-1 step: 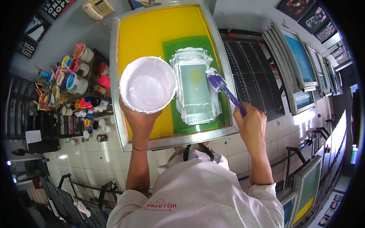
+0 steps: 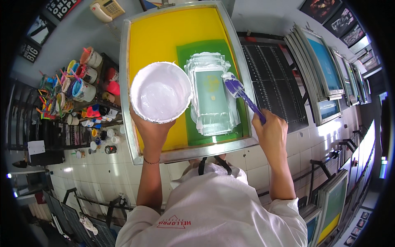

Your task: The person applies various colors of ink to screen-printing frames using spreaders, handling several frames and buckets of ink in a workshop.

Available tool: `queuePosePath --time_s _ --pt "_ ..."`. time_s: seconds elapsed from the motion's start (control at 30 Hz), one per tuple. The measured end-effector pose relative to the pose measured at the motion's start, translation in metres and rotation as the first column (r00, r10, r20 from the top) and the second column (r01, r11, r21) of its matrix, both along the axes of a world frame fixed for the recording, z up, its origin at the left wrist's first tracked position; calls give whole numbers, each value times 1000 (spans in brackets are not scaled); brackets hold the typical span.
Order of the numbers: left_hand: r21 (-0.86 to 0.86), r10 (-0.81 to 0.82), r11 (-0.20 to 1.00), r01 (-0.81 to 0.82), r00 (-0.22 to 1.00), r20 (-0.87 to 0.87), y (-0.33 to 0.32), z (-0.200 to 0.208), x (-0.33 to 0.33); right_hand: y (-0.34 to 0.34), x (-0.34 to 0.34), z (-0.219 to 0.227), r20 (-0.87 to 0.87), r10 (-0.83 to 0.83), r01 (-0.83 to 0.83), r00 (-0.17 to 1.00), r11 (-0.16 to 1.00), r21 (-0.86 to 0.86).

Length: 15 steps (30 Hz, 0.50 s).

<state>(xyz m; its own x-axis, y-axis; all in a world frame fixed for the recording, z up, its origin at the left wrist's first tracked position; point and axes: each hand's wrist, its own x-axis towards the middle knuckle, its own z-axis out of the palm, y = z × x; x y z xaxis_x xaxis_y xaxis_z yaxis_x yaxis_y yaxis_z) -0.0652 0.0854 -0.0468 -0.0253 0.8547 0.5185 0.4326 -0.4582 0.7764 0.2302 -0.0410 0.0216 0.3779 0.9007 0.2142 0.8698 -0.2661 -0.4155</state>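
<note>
In my left hand [image 2: 151, 131] is a white tub [image 2: 142, 117], tilted so that its wide mouth faces me; thick white ink [image 2: 159, 99] coats the inside. My right hand [image 2: 273, 128] is closed round the handle of a purple spatula [image 2: 247, 99], whose head carries a lump of white ink. Both are held over a metal-framed printing screen [image 2: 164, 37] with yellow mesh and a green block. On the green, white ink is smeared around a pale rectangle [image 2: 212, 92]. The spatula's head is over the right edge of that smear; I cannot tell whether it touches.
Crowded ink tubs [image 2: 83, 90] with stirring sticks stand on a rack at the left. A black ruled board [image 2: 271, 78] lies right of the screen. Beyond it, framed screens [image 2: 323, 66] lean in a row. A beige telephone [image 2: 108, 10] hangs at the upper left, above a tiled floor [image 2: 111, 173].
</note>
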Motion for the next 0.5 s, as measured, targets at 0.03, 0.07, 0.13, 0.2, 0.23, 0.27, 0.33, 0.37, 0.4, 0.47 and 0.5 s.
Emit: queuePosePath --time_s 0.03,0.07,0.13,0.2,0.23,0.27,0.33,0.37,0.4,0.47,0.5 --pt "19 1 1000 0 1000 -13 0 1 1 7 2 -3 -5 -6 6 1000 1000 6" --pt "15 7 1000 -7 1000 -19 0 2 2 14 4 -6 -27 -6 7 1000 1000 20" --pt "8 20 1000 -20 999 -31 0 3 4 25 9 -14 -69 -8 11 998 999 43" --pt "27 -3 1000 3 1000 -21 2 5 7 35 12 -25 -129 -27 45 991 990 136" --pt "37 -15 999 15 1000 -16 4 5 8 39 14 -30 -160 -35 64 987 981 182" --pt "52 -5 999 7 999 -36 5 7 9 41 16 -34 -218 -54 94 974 979 178" --pt "83 17 996 -11 997 -75 8 10 13 46 22 -40 -333 -105 165 937 973 158" --pt "100 19 995 -7 994 -112 11 12 14 47 25 -41 -366 -76 160 928 965 206" --pt "116 23 993 -6 988 -150 14 14 15 46 26 -39 -400 -59 168 915 955 244" --pt "139 24 990 6 977 -213 20 18 19 42 30 -32 -528 -36 191 848 951 242" --pt "149 20 989 16 971 -237 25 19 22 37 32 -25 -621 12 168 784 959 230"
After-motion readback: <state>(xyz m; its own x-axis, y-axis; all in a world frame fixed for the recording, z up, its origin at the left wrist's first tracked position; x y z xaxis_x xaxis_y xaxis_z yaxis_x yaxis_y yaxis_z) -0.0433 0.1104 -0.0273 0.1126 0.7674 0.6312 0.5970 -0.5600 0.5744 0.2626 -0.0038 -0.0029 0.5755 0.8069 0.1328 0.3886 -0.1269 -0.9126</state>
